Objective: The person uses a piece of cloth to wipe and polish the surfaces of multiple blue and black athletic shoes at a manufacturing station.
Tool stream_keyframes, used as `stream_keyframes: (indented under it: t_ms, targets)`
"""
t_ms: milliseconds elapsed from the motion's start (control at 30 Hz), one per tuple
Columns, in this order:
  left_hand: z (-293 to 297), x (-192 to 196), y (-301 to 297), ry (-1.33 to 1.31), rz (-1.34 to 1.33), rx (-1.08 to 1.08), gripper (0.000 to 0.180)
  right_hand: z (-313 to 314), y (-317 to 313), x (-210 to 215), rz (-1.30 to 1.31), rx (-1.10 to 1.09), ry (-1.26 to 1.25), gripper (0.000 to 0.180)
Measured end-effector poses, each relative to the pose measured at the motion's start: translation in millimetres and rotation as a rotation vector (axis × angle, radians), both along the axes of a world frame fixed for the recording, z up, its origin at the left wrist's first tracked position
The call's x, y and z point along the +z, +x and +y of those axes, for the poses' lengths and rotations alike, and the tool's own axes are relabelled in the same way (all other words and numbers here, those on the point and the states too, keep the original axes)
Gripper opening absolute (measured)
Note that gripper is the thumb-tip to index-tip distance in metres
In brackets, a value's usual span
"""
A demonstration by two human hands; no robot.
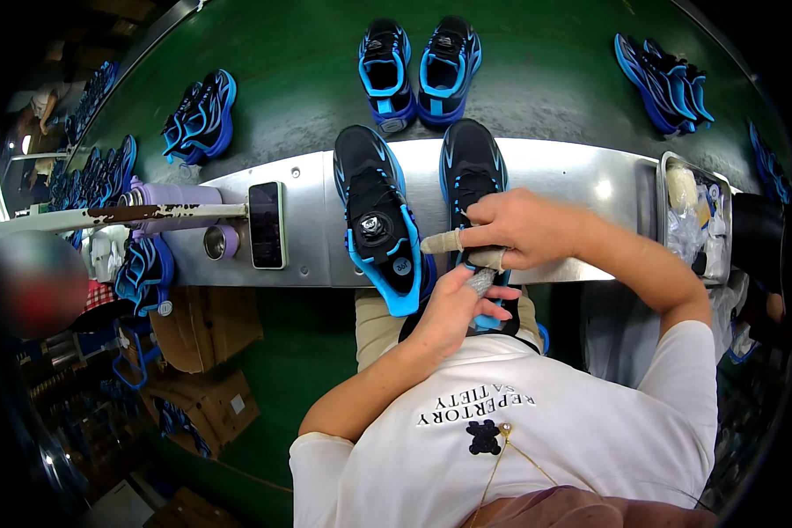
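Two black and blue sneakers lie side by side before me, toes pointing away. The left sneaker [374, 211] has a round dial on its tongue and a pale round sticker inside; neither hand touches it. Over the right sneaker [473, 163] both hands meet, hiding its middle and opening. My right hand [532, 231], with beige covers on some fingers, bends over the tongue with its fingers closed; what they pinch is hidden. My left hand [456, 315] is at the heel end, fingers curled around it, beside a grey crumpled-looking wrap [482, 281] that may be on a finger.
A phone [267, 225], a purple flask [180, 198] and its cup [221, 241] lie left on the metal ledge [308, 255]. At right stands a metal tray [717, 238] of small items. More sneakers [385, 75] rest on the green surface beyond; cardboard boxes [204, 326] are lower left.
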State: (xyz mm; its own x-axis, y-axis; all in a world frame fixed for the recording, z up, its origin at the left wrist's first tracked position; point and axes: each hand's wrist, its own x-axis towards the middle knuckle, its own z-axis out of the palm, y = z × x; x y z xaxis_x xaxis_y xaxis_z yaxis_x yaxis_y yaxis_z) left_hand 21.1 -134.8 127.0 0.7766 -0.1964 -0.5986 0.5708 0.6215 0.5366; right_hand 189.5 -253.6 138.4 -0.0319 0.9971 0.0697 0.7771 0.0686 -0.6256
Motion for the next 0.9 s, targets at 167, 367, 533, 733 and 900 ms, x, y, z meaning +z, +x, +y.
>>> stream_keyframes:
  t_ms: [167, 367, 533, 733, 900]
  targets:
    - [0, 7, 2, 0.019, 0.026, 0.068, 0.026, -3, -37, -2, -0.024, -0.392, 0.051, 0.055]
    - [10, -3, 1, -0.023, 0.030, -0.034, 0.023, -4, 0, 19, 0.137, -0.164, -0.032, 0.064]
    - [5, -8, 0, -0.033, -0.005, -0.046, 0.025, 4, 5, 11, 0.035, 0.065, -0.048, 0.061]
    - [-5, -3, 0, -0.011, -0.036, 0.021, 0.033, -4, -38, -3, -0.095, -0.276, 0.089, 0.053]
    - [3, 2, 5, 0.040, -0.019, -0.137, 0.030, -1, -45, -1, 0.066, -0.533, 0.106, 0.052]
